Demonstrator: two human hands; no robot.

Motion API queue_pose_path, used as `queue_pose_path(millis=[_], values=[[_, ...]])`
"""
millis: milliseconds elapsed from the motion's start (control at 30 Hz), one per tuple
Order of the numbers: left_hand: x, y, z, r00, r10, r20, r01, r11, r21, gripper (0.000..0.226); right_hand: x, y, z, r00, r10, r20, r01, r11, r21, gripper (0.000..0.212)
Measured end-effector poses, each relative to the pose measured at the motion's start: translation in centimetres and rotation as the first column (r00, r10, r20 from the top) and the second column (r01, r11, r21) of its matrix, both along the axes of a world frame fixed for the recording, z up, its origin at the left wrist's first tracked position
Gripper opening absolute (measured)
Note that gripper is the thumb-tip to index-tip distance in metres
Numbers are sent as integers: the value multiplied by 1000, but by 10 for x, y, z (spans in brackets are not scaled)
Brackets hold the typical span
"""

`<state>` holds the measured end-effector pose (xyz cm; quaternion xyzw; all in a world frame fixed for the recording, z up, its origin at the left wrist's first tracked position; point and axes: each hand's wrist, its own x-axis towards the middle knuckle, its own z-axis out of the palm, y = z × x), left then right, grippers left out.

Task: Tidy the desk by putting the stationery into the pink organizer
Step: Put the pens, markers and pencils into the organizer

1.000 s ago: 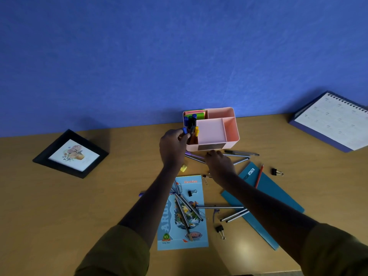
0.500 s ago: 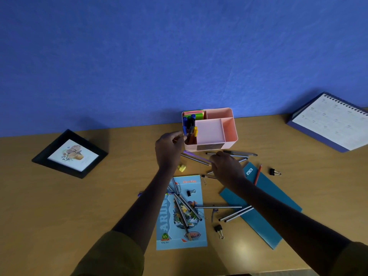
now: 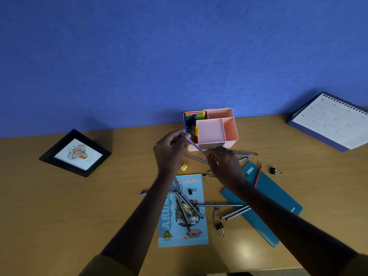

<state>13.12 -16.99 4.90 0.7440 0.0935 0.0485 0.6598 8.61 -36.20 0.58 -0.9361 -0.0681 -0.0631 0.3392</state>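
Though in right hand [image 3: 223, 162], purple pen [image 3: 196, 146] half-hidden.

Probably an office, desk [image 3: 59, 216], calendar [image 3: 330, 120]

Wall [image 3: 179, 56], plain blue. Desk [image 3: 59, 206], tan with a soft sheen. Organizer [image 3: 211, 130], pink. Notes [image 3: 196, 114], green, pink and orange. Markers [image 3: 191, 123], blue, black and yellow. Pen [image 3: 196, 146], purple. Frame [image 3: 74, 153], black, round a white print with a mauve and orange floral motif. Calendar [image 3: 334, 120], white pages with a faint grid, dark blue base. Booklet [image 3: 200, 198], light blue, with a multicoloured scene, orange title and green badge. Folder [image 3: 278, 196], teal with white lettering. Striped pencils [image 3: 235, 213], black and silver. Red pencil [image 3: 258, 175], plain red. Clips [image 3: 273, 170], black with silver handles. Block [image 3: 183, 167], yellow. Sleeves [image 3: 111, 265], olive
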Motion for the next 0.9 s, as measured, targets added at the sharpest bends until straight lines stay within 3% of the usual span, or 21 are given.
queue_pose_path(millis=[167,333,633,800,900], values=[[16,2,28,970,43,239,-63,995,74,25,-8,-11,-3,998,-55,10,55,999,0,8],[28,1,44,906,19,422,-104,978,181,21,-36,-33,-18,993,-88,-75,88,996,-11,12],[41,-2,-1,922,-121,367,-47,908,416,23,-56,-70,-28,956,-229,-181,221,973,-66,10],[38,-6,-17,939,-128,320,-37,886,462,28,-23,-83,-32,960,-235,-154,196,953,-232,9],[37,-8,-22,945,-141,294,-26,866,500,29,-1,-83,-37,974,-179,-140,116,921,-373,20]])
